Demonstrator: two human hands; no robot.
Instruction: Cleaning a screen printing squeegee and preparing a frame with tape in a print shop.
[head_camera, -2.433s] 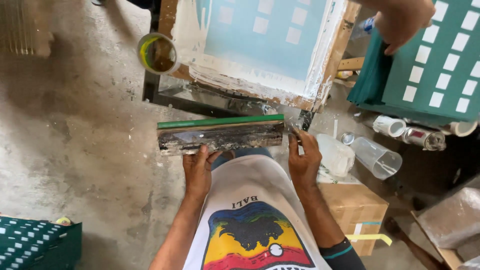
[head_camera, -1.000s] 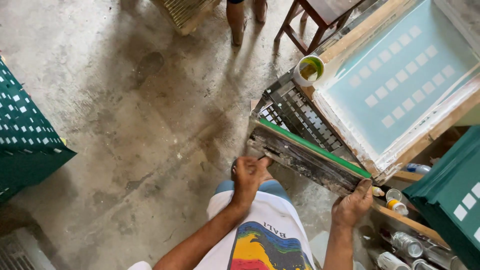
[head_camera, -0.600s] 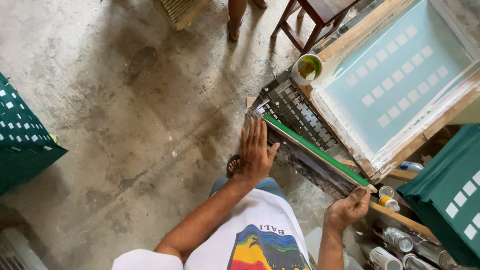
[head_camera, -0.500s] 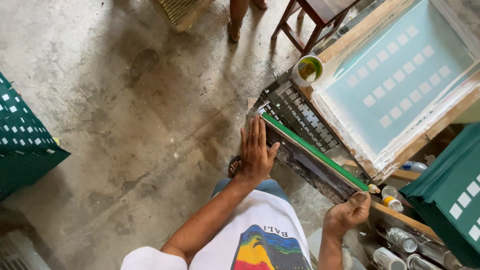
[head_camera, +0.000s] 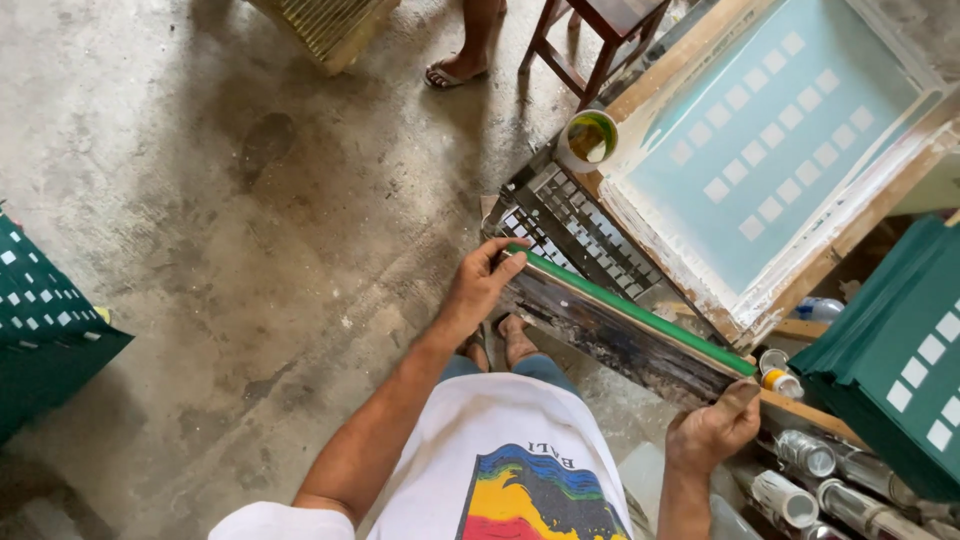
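Observation:
I hold a long squeegee (head_camera: 625, 328) with a dark, ink-stained wooden body and a green rubber blade along its upper edge. My left hand (head_camera: 480, 285) grips its left end, fingers curled over the top. My right hand (head_camera: 712, 432) grips the right end from below. The squeegee sits slanted in front of my chest, above my feet. Just beyond it lies a wood-framed printing screen (head_camera: 790, 150) with pale teal mesh and rows of white squares, resting on a metal rack (head_camera: 575, 225).
A small tub of yellow-green ink (head_camera: 588, 138) stands at the screen's left corner. Green printed cloth stacks lie at the right (head_camera: 900, 360) and far left (head_camera: 45, 320). Several jars and bottles (head_camera: 810, 480) lie at lower right. Another person's sandalled foot (head_camera: 455, 70) and a wooden stool (head_camera: 590, 40) are beyond.
My left hand, spread open beside the squeegee half a second ago, has closed on its left end. Before that I turned left, away from facing the screen squarely.

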